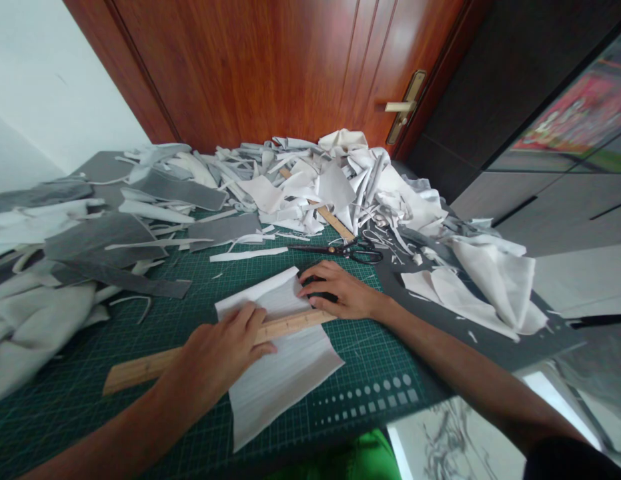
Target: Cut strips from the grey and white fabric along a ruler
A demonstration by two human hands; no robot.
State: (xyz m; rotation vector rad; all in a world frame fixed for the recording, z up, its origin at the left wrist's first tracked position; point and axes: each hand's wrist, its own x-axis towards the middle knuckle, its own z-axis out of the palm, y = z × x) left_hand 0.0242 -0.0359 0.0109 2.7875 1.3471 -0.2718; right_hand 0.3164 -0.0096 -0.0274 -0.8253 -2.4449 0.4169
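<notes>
Cloth (285,373), pale, lies on a green cutting mat (365,353) beneath a wooden ruler (285,325), apparently pinned against sliding by the left hand (227,340), open and pressing; the right hand (345,293) grips a dark, unclear object (317,288).

This looks like a room in a home used as a small cutting workshop; beyond the far edge of the tabletop (490,350) stands a panelled wooden door (270,73) with a lever handle (403,107); a white wall (45,73) rises past the far left corner, grey cabinets (535,203) past the right edge; the workshop side shows in a gridded cutting mat (375,353), a wooden ruler (140,370), black scissors (335,251) and offcuts (335,187) heaped along the far edge.
</notes>
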